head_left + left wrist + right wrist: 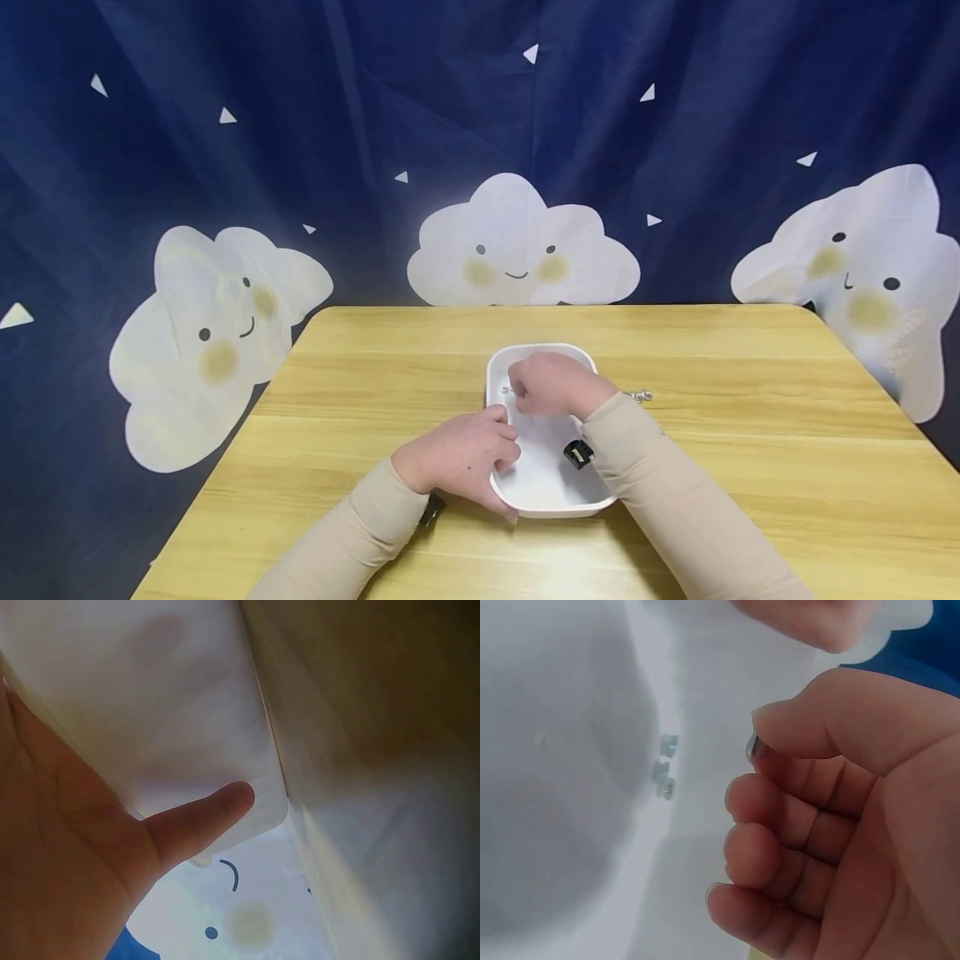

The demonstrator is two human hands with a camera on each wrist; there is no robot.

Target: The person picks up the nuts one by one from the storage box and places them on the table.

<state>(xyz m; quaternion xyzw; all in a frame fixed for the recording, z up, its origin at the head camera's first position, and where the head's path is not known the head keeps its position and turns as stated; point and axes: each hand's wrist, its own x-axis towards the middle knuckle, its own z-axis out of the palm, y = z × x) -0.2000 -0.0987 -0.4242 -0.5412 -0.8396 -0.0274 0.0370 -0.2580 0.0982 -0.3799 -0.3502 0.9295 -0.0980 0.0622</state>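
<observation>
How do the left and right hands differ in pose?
The left hand grips the white tray by its side; the right hand pinches a small metal piece. The left hand is nearer the wearer; the right hand lies farther forward. Both have beige sleeves.

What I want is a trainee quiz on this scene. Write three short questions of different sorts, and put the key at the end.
1. Short answer: Which of the person's hands grips the white tray at its side?

2. Multiple choice: What is the right hand doing?
A) Lying flat with its fingers spread
B) Pinching a small silvery piece between thumb and finger
C) Making an empty fist

3. True or false: In the head view, every other silvery piece lies inside the tray.

Key:
1. The left hand.
2. B.
3. False; some silvery pieces lie on the table, to the right of the tray.
</observation>
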